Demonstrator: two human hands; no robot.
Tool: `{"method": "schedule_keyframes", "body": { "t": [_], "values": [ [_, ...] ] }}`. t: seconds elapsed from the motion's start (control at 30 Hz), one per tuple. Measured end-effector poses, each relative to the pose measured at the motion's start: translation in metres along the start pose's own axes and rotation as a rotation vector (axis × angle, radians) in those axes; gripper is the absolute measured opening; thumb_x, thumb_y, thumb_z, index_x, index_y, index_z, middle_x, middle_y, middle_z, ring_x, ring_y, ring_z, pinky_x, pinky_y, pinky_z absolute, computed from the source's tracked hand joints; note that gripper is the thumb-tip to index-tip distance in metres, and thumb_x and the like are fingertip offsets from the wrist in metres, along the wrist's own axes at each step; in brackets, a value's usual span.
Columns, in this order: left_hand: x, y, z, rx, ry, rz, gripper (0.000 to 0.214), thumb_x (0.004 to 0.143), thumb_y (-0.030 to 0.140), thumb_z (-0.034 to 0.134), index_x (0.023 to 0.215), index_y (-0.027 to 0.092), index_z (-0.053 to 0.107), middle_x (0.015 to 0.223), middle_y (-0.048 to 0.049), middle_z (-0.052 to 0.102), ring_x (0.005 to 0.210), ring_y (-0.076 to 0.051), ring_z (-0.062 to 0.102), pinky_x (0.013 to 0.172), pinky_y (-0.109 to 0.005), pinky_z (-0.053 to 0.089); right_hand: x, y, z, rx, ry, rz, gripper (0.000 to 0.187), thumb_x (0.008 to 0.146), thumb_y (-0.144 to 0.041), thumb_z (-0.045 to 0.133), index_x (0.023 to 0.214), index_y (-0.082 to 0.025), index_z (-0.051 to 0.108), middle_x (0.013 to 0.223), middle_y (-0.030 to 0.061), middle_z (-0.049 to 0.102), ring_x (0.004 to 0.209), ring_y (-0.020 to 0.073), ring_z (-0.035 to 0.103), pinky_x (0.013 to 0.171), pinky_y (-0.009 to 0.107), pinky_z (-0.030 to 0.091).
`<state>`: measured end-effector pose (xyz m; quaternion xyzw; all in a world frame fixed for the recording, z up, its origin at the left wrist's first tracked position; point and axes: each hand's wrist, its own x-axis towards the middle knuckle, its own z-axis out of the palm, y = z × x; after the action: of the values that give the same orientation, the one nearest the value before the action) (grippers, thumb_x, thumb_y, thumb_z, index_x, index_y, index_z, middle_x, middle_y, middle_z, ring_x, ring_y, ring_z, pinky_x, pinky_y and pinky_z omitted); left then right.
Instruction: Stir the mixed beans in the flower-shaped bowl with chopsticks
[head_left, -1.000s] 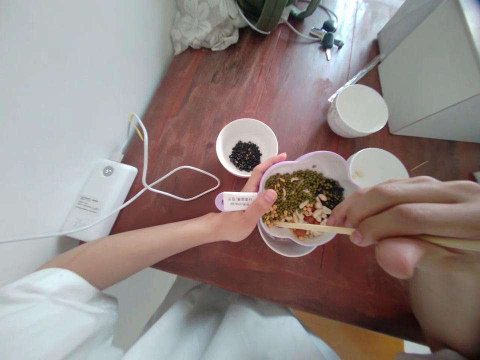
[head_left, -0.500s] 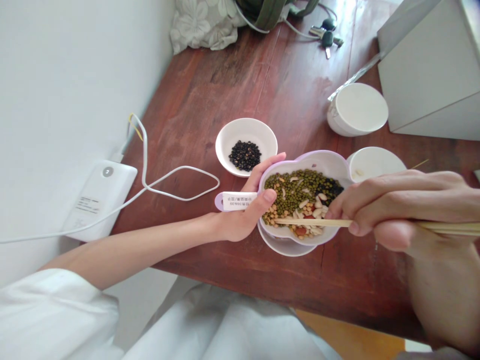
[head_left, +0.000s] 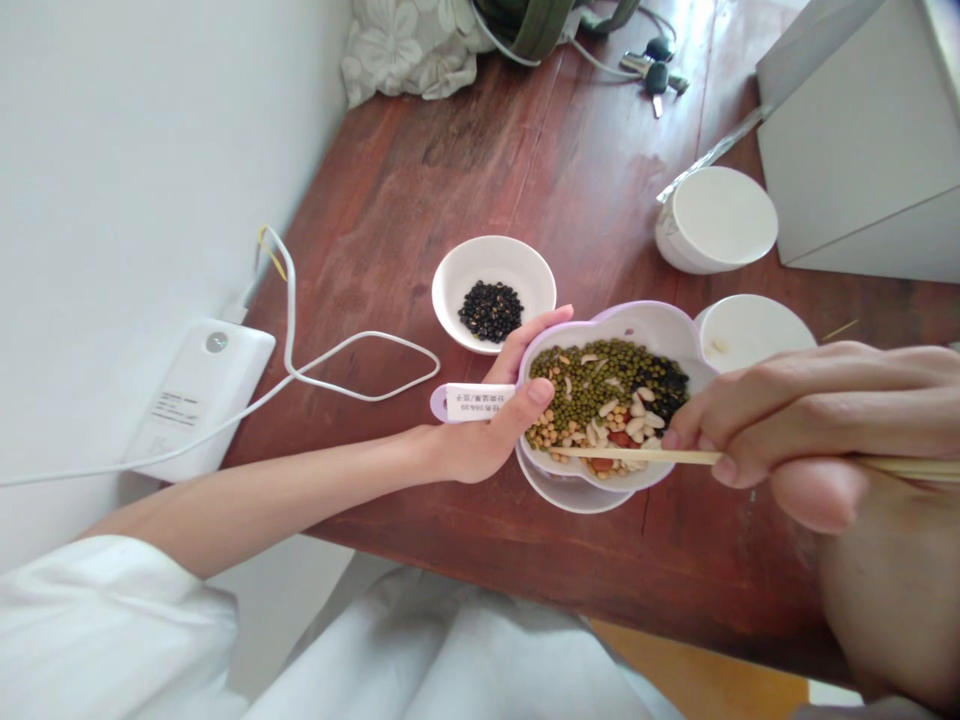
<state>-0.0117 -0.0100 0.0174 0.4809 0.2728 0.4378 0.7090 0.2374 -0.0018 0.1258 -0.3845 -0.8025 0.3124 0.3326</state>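
My left hand (head_left: 502, 420) grips a white bowl with a scalloped lilac rim (head_left: 646, 308), thumb over the edge and fingers along the far side. A labelled tab handle (head_left: 478, 402) sticks out by my wrist. Inside lie green beans (head_left: 592, 390), black beans (head_left: 670, 385), yellow beans, pale nuts (head_left: 643, 424) and a few red-brown ones. My right hand (head_left: 810, 430) is closed around wooden chopsticks (head_left: 637, 455), their tips low among the yellow beans. Partly hidden beneath the scalloped bowl is another white bowl (head_left: 574, 495). Just beyond my left fingers stands a white bowl (head_left: 457, 285) holding black beans.
Two white bowls, one farther back (head_left: 724, 215) and one (head_left: 757, 330) partly behind my right hand, stand at the right. Behind them is a white box (head_left: 862, 150). Keys (head_left: 656, 75) lie at the back. A power bank (head_left: 206, 400) with a white cable sits by the wall.
My right hand has shifted slightly right and down with the chopsticks, whose tips are lower in the bowl. My left hand and the scalloped bowl stay nearly still.
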Motion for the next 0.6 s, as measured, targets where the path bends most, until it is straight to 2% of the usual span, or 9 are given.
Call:
{"method": "schedule_keyframes", "body": {
  "t": [0.13,0.27,0.4,0.47,0.53,0.57,0.6],
  "values": [
    [0.000,0.000,0.001,-0.003,-0.005,0.004,0.069,0.110,0.056,0.053,0.171,0.033,0.031,0.172,-0.0128,0.050,0.153,-0.034,0.056,0.126,-0.052,0.052,-0.001,-0.001,-0.002,-0.037,-0.024,-0.010,0.047,0.103,-0.055,0.064,0.068,-0.023,0.070,0.065,0.0054,0.075,0.070,0.0190,0.080,0.059,0.026,0.066],
    [0.001,0.000,0.001,-0.025,0.002,0.000,0.068,0.109,0.057,0.057,0.169,0.033,0.036,0.170,-0.0130,0.053,0.150,-0.034,0.059,0.124,-0.050,0.054,-0.002,0.005,-0.016,0.045,-0.058,-0.160,0.042,0.106,-0.047,0.064,0.073,-0.024,0.073,0.070,0.0056,0.078,0.073,0.0197,0.082,0.061,0.026,0.068],
    [0.001,0.000,0.000,-0.025,0.002,0.016,0.069,0.109,0.055,0.057,0.169,0.031,0.035,0.167,-0.0138,0.055,0.150,-0.035,0.058,0.126,-0.053,0.052,-0.001,0.007,-0.028,0.013,-0.091,-0.051,0.036,0.108,-0.042,0.064,0.078,-0.025,0.077,0.081,0.0071,0.081,0.083,0.0238,0.085,0.068,0.032,0.072],
    [0.001,0.000,0.001,-0.007,0.007,0.023,0.067,0.109,0.055,0.056,0.169,0.031,0.035,0.167,-0.0136,0.055,0.150,-0.034,0.058,0.126,-0.053,0.051,0.000,0.009,-0.028,0.008,-0.100,-0.169,0.036,0.108,-0.043,0.064,0.080,-0.025,0.078,0.080,0.0059,0.081,0.078,0.0213,0.084,0.065,0.027,0.071],
    [0.001,0.000,0.001,0.010,0.015,0.029,0.066,0.109,0.055,0.055,0.169,0.032,0.038,0.166,-0.0130,0.057,0.149,-0.034,0.058,0.126,-0.053,0.051,-0.001,0.010,-0.022,-0.015,-0.045,-0.245,0.041,0.106,-0.051,0.063,0.079,-0.024,0.076,0.075,0.0056,0.080,0.076,0.0199,0.084,0.063,0.024,0.071],
    [0.001,0.000,0.001,0.017,0.015,0.030,0.066,0.109,0.056,0.054,0.169,0.032,0.038,0.163,-0.0129,0.059,0.150,-0.034,0.058,0.126,-0.053,0.051,-0.001,0.008,-0.017,-0.030,-0.030,-0.220,0.043,0.106,-0.054,0.062,0.077,-0.025,0.075,0.074,0.0058,0.080,0.077,0.0208,0.084,0.062,0.026,0.071],
    [0.001,0.001,0.001,0.028,0.011,0.027,0.066,0.109,0.057,0.054,0.169,0.032,0.038,0.160,-0.0128,0.062,0.150,-0.034,0.058,0.126,-0.053,0.050,-0.003,0.005,-0.012,-0.058,-0.003,-0.136,0.045,0.105,-0.056,0.061,0.076,-0.025,0.074,0.074,0.0067,0.079,0.080,0.0227,0.084,0.064,0.029,0.072]
  ]
}}
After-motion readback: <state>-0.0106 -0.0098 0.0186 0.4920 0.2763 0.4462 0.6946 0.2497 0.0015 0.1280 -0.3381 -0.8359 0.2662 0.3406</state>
